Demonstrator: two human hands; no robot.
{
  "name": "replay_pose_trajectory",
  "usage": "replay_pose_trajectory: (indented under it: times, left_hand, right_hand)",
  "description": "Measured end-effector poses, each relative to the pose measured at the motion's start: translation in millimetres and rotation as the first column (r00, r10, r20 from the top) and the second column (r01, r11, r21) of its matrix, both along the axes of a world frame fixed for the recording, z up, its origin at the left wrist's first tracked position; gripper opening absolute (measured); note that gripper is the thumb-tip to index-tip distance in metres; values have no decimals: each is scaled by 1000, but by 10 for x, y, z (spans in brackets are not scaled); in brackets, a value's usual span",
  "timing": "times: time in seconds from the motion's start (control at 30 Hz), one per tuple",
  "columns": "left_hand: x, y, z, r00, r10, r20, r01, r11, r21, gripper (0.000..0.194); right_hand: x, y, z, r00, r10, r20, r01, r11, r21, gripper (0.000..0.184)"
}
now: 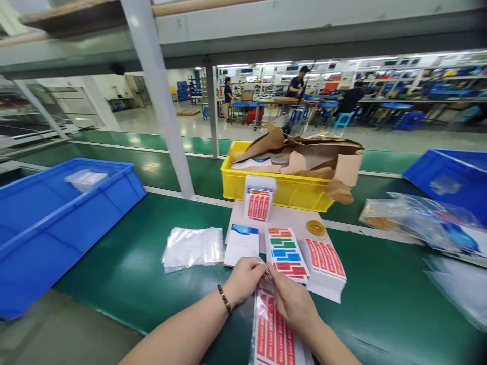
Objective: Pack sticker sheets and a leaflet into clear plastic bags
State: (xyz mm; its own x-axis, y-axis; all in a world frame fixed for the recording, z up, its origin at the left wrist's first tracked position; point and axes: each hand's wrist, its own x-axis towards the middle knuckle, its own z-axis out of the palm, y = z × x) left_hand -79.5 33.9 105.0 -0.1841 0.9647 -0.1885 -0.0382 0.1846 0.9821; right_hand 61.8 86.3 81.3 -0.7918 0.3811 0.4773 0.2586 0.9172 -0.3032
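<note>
Near, a clear bag [271, 317] already holds red labels [276, 342]; the left hand [245, 281] and right hand [296, 304] meet, clamped on its far end, closure hidden. Beyond, a label stack [325, 263] and, left, flat bags [196, 247] seem still unused.

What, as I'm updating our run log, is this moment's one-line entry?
left hand: pinching far end of clear bag; right hand: on same bag; red-printed sheets: inside bag; yellow crate: beyond hands
</note>
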Motion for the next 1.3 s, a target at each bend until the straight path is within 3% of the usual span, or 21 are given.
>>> replay_pose_trajectory:
  times: [0.1, 0.27, 0.5, 0.6, 0.7, 0.83, 0.93, 1.0, 1.1, 1.2, 1.3]
  left_hand:
    - [-34, 13, 11, 999, 47, -4, -46, 997, 56, 27]
    - [-50, -9, 40, 987, 83, -135, -58, 982, 179, 22]
    - [7, 9, -22, 956, 135, -262, -90, 980, 177, 28]
    - [16, 8, -37, 940, 103, -324, -46, 983, 176, 29]
    - [16, 2, -35, 933, 51, -357, 15, 984, 179, 27]
    - [27, -6, -47, 909, 16, -416, 41, 991, 128, 25]
    - [40, -13, -70, 888, 9, -460, 35, 996, 87, 26]
    - [28, -3, -76, 905, 29, -424, 0, 998, 68, 25]
    - [-35, 33, -66, 953, 94, -289, -82, 995, 53, 23]
    - [-103, 48, -31, 982, 100, -159, -98, 995, 19, 22]
    - [-138, -2, 65, 970, 101, -221, -86, 993, 76, 27]
  right_hand:
    - [-58, 27, 206, 1000, -7, 24, 10, 992, -126, 42]
    - [-171, 99, 519, 982, 12, 189, 59, 929, -364, 16]
    - [-138, 107, 385, 986, 38, 162, 32, 912, -410, 18]
    - [-88, 143, 352, 985, 65, 158, 8, 905, -425, 20]
    - [-78, 171, 324, 986, 24, 164, 39, 928, -370, 24]
    - [-104, 173, 226, 984, -118, 136, 136, 982, -133, 31]
    - [-109, 176, 180, 951, -306, 54, 302, 951, 64, 33]
    - [-106, 172, 192, 933, -361, -14, 359, 924, 130, 31]
    - [-113, 126, 230, 965, -251, -70, 259, 952, 163, 29]
    - [-118, 59, 231, 990, -139, -5, 138, 978, 159, 30]
    - [-86, 36, 238, 995, -101, 22, 100, 994, 44, 22]
